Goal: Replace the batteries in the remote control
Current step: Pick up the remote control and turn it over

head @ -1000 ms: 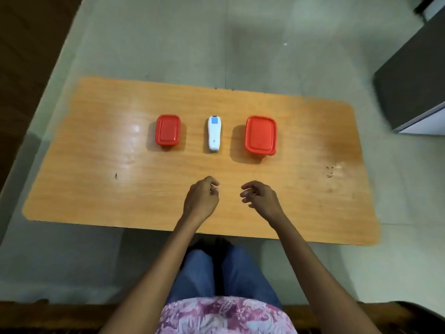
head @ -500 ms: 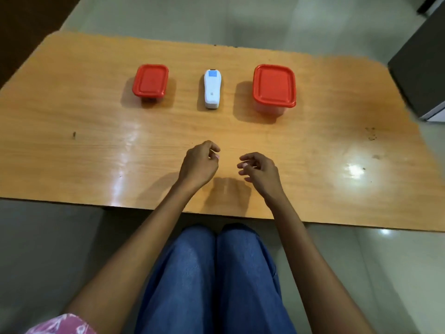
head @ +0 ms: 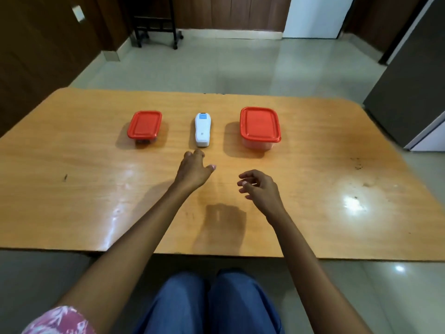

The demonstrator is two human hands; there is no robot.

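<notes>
A white remote control (head: 202,130) lies flat on the wooden table (head: 72,189), between two lidded boxes. My left hand (head: 193,168) hovers just short of the remote's near end, fingers spread, holding nothing. My right hand (head: 258,186) hangs over the table further back and to the right, fingers loosely curled and empty. A small box with a red lid (head: 144,126) stands left of the remote. A larger clear box with a red lid (head: 260,127) stands to its right. Their contents are hidden.
A dark cabinet (head: 409,92) stands close to the table's right far corner. A black metal stand (head: 154,22) is on the floor beyond the table. My knees in blue jeans (head: 209,302) sit under the near edge.
The camera has tilted up, showing more of the room. My left hand has reached forward toward the remote and spread its fingers. My right hand has stayed about where it was.
</notes>
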